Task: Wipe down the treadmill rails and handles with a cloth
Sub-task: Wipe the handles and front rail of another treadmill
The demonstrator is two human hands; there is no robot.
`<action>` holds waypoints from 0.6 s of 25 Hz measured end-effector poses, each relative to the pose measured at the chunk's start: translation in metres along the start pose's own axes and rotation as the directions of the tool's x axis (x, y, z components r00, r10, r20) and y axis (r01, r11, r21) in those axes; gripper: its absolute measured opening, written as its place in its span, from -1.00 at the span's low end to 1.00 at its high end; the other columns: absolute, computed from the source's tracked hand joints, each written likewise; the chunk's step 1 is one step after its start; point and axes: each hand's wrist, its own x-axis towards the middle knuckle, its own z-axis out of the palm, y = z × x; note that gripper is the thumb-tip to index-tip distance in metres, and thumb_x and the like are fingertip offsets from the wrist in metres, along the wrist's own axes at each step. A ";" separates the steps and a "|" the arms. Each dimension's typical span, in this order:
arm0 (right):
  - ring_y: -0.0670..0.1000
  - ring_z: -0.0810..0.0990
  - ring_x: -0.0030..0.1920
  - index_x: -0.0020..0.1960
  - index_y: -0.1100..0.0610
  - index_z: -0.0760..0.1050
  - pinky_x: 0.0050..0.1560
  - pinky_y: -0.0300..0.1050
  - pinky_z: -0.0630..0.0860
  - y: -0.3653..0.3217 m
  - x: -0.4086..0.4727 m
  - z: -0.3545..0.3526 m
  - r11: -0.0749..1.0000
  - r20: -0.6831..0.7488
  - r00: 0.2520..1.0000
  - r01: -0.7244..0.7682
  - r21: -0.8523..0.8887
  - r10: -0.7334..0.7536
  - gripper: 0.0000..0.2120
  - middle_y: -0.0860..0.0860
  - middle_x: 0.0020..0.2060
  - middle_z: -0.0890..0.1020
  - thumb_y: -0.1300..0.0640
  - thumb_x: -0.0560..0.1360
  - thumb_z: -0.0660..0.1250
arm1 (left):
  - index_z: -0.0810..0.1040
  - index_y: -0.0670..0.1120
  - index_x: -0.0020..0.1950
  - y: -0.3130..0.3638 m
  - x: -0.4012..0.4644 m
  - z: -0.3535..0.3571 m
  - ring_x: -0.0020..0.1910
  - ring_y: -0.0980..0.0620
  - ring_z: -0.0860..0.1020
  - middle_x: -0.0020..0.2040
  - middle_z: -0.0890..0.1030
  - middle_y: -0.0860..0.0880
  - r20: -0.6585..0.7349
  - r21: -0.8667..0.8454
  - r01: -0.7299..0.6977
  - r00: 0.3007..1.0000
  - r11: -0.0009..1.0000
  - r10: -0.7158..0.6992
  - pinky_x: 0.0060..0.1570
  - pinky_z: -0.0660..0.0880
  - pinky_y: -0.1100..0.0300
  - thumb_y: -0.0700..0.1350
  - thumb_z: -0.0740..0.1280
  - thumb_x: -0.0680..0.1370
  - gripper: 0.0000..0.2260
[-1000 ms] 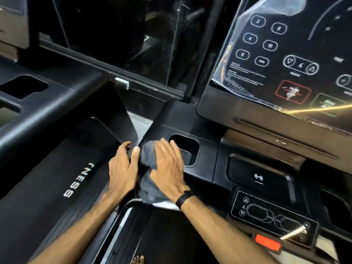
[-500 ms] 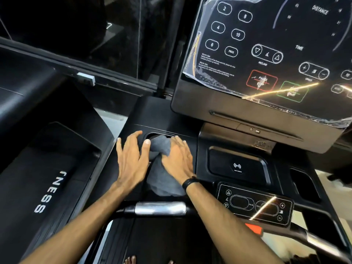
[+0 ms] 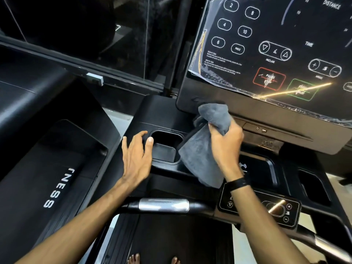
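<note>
My right hand point(image 3: 225, 147) grips a grey cloth point(image 3: 200, 155), lifted off the console; its upper bunch touches the lower left corner of the treadmill display point(image 3: 266, 54) and the rest hangs down. My left hand point(image 3: 136, 157) rests flat with spread fingers on the black console deck point(image 3: 158, 115), just left of the rectangular cup holder point(image 3: 165, 147). The front handlebar with its chrome sensor grip point(image 3: 163, 205) runs across below both wrists. A second chrome grip point(image 3: 331, 246) shows at the lower right.
A control pad point(image 3: 266, 208) with buttons sits under my right wrist, and a wireless charging tray point(image 3: 255, 168) lies behind it. Another cup holder point(image 3: 312, 187) is at the right. A neighbouring treadmill's black cover point(image 3: 47, 178) fills the left. Bare toes point(image 3: 133, 259) stand on the belt.
My right hand closed on the cloth and lifted it out of the cup holder, up and right toward the display's corner. My left hand stayed on the deck beside the uncovered cup holder.
</note>
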 end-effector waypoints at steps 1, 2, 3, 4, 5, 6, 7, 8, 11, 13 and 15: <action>0.11 0.63 0.09 0.21 0.12 0.56 0.16 0.08 0.54 -0.006 -0.001 -0.004 0.970 -0.036 0.995 0.087 -0.227 -0.098 -0.68 0.04 0.04 0.69 0.19 0.46 0.42 | 0.43 -0.13 0.34 0.001 0.000 0.002 0.28 0.06 0.49 0.15 0.60 -0.04 -0.001 -0.006 0.002 1.000 1.000 -0.002 0.57 -0.12 -0.01 0.19 -0.02 0.60 -0.48; 0.18 0.58 0.19 0.30 0.17 0.51 0.23 0.13 0.48 -0.002 -0.002 0.001 0.893 -0.049 0.974 0.180 -0.413 -0.219 -0.57 0.10 0.14 0.65 0.17 0.44 0.40 | 0.43 -0.12 0.33 0.002 -0.001 0.003 0.28 0.06 0.49 0.17 0.60 -0.04 -0.004 -0.011 0.006 1.000 1.000 -0.006 0.57 -0.12 -0.01 0.19 -0.02 0.60 -0.48; 0.23 0.49 0.31 0.39 0.23 0.43 0.33 0.20 0.41 0.007 -0.004 0.012 0.816 0.024 0.956 0.262 -0.515 -0.292 -0.46 0.17 0.28 0.57 0.11 0.45 0.38 | 0.44 -0.12 0.33 0.003 -0.001 0.004 0.29 0.06 0.49 0.19 0.60 -0.04 -0.005 -0.015 0.011 1.000 1.000 -0.012 0.56 -0.13 0.00 0.20 -0.02 0.59 -0.47; 0.23 0.34 0.46 0.49 0.25 0.31 0.43 0.26 0.29 0.018 -0.010 0.027 0.769 0.176 0.956 0.293 -0.568 -0.234 -0.35 0.21 0.44 0.41 -0.05 0.51 0.31 | 0.44 -0.12 0.33 0.003 -0.003 0.004 0.30 0.06 0.49 0.20 0.60 -0.03 -0.002 -0.014 0.018 1.000 1.000 -0.018 0.56 -0.13 0.01 0.21 -0.03 0.59 -0.46; 0.20 0.13 0.57 0.58 0.21 0.16 0.51 0.30 0.12 0.033 -0.019 0.043 0.741 0.336 0.938 0.287 -0.607 -0.088 -0.23 0.21 0.57 0.19 -0.26 0.55 0.14 | 0.44 -0.12 0.33 0.002 -0.004 0.003 0.31 0.06 0.48 0.21 0.59 -0.03 0.002 -0.009 0.020 1.000 1.000 -0.020 0.56 -0.14 0.01 0.22 -0.03 0.59 -0.45; 0.15 -0.05 0.61 0.62 0.14 0.02 0.55 0.31 -0.04 0.052 -0.025 0.055 0.704 0.436 0.898 0.275 -0.655 0.055 -0.13 0.16 0.62 0.02 -0.42 0.52 -0.08 | 0.45 -0.11 0.33 0.000 -0.004 0.001 0.31 0.06 0.48 0.22 0.59 -0.02 0.005 -0.003 0.017 1.000 1.000 -0.017 0.56 -0.14 0.02 0.22 -0.04 0.59 -0.45; 0.11 -0.14 0.61 0.64 0.08 -0.06 0.55 0.30 -0.15 0.071 -0.026 0.062 0.672 0.483 0.864 0.274 -0.688 0.142 -0.09 0.13 0.62 -0.05 -0.48 0.49 -0.22 | 0.45 -0.11 0.31 -0.002 -0.004 -0.001 0.32 0.07 0.48 0.23 0.59 -0.02 0.002 0.002 0.012 1.000 1.000 -0.012 0.56 -0.15 0.02 0.22 -0.04 0.59 -0.45; 0.09 -0.16 0.61 0.64 0.06 -0.08 0.55 0.28 -0.21 0.082 -0.023 0.064 0.659 0.496 0.850 0.273 -0.701 0.176 -0.11 0.11 0.63 -0.05 -0.47 0.49 -0.25 | 0.46 -0.11 0.30 -0.004 -0.003 -0.004 0.32 0.08 0.47 0.24 0.58 -0.01 -0.010 0.009 0.012 1.000 1.000 -0.012 0.56 -0.15 0.02 0.22 -0.04 0.59 -0.46; 0.08 -0.15 0.61 0.63 0.08 -0.04 0.55 0.27 -0.21 0.089 -0.001 0.067 0.637 0.459 0.881 0.291 -0.714 0.112 -0.19 0.08 0.63 -0.02 -0.41 0.56 -0.09 | 0.48 -0.12 0.28 -0.011 -0.002 -0.008 0.32 0.11 0.46 0.27 0.57 0.02 -0.028 0.032 0.036 0.999 0.999 -0.035 0.56 -0.14 0.01 0.22 -0.03 0.59 -0.46; 0.07 -0.18 0.61 0.63 0.12 -0.02 0.54 0.30 -0.21 0.083 0.012 0.075 0.641 0.450 0.886 0.284 -0.713 0.108 -0.23 0.07 0.63 -0.03 -0.35 0.60 -0.03 | 0.47 -0.12 0.31 -0.009 -0.003 -0.006 0.28 0.09 0.49 0.23 0.58 0.02 -0.033 0.037 0.042 0.999 0.998 -0.040 0.56 -0.15 0.03 0.21 0.00 0.59 -0.47; 0.09 -0.20 0.61 0.63 0.16 -0.04 0.53 0.33 -0.21 0.074 0.003 0.077 0.651 0.444 0.880 0.240 -0.720 0.167 -0.25 0.10 0.63 -0.05 -0.29 0.63 0.00 | 0.46 -0.13 0.34 -0.005 -0.008 0.000 0.24 0.06 0.52 0.19 0.60 0.01 0.003 0.073 0.011 1.000 0.997 -0.011 0.56 -0.15 0.03 0.17 0.04 0.61 -0.51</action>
